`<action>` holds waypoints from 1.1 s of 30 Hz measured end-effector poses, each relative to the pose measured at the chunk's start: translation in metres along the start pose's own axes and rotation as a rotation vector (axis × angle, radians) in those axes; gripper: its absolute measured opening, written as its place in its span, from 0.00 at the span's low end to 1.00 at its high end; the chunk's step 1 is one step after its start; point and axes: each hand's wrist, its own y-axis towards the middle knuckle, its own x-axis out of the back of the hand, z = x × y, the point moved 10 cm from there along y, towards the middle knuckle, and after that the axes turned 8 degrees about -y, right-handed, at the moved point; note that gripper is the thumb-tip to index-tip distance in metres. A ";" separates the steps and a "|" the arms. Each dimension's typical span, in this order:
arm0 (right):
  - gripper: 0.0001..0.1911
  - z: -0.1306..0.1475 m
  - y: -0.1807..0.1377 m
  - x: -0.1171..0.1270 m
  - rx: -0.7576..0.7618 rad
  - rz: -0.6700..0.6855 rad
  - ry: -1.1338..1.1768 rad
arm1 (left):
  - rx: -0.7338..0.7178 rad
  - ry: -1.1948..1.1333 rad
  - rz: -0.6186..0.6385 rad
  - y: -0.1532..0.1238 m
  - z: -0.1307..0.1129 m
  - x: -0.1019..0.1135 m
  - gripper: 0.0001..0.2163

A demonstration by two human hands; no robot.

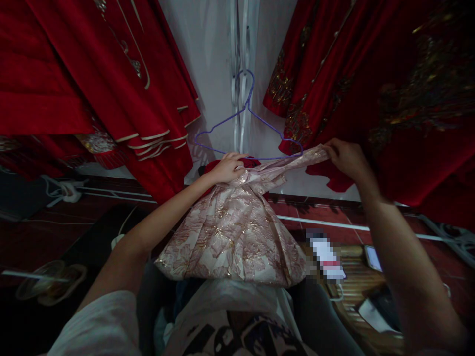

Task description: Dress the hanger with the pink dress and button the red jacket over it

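A pale pink and gold brocade dress with a wide pleated skirt lies over my lap. My left hand grips its gathered upper part near the waist. Out to the right, my right hand pinches the end of a long strip of the same cloth, pulled taut sideways. A purple wire hanger hangs by its hook on a white rail just beyond the dress. Its lower bar passes close to the strip; whether they touch I cannot tell. Some dark red cloth shows behind my left hand.
Red embroidered garments hang at the left and right. On a slatted bamboo surface at lower right lie a phone and a black-and-white item. A clear plastic cup is at lower left.
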 end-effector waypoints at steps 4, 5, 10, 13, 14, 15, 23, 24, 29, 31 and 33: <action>0.07 -0.001 0.001 0.000 0.001 -0.014 -0.005 | 0.003 -0.009 0.003 0.000 0.002 0.000 0.12; 0.08 0.000 0.002 0.002 -0.001 -0.031 0.013 | -0.004 -0.023 0.007 0.001 0.002 0.000 0.12; 0.08 0.018 0.015 0.025 0.015 -0.195 0.183 | -0.019 -0.099 0.007 0.003 0.000 -0.001 0.11; 0.09 0.042 0.030 0.033 0.042 -0.248 0.298 | -0.004 -0.159 0.013 0.007 -0.005 -0.005 0.10; 0.11 0.050 0.036 0.032 0.039 -0.247 0.332 | 0.001 -0.182 0.019 0.009 -0.007 -0.007 0.10; 0.12 0.057 0.041 0.029 0.031 -0.237 0.363 | 0.006 -0.204 0.022 0.011 -0.009 -0.008 0.09; 0.20 0.093 0.060 -0.007 0.032 -0.076 0.434 | 0.035 -0.257 -0.012 0.012 -0.010 -0.012 0.10; 0.21 0.094 0.059 -0.009 0.038 -0.061 0.429 | 0.029 -0.255 -0.010 0.011 -0.011 -0.012 0.10; 0.24 0.093 0.057 -0.010 0.015 -0.042 0.425 | -0.021 -0.266 -0.092 0.008 -0.014 0.002 0.11; 0.24 0.092 0.058 -0.010 0.005 -0.042 0.430 | -0.020 -0.299 -0.217 0.006 -0.008 0.017 0.12; 0.25 0.089 0.060 -0.011 -0.002 -0.044 0.430 | 0.054 -0.330 -0.421 -0.003 0.014 0.040 0.13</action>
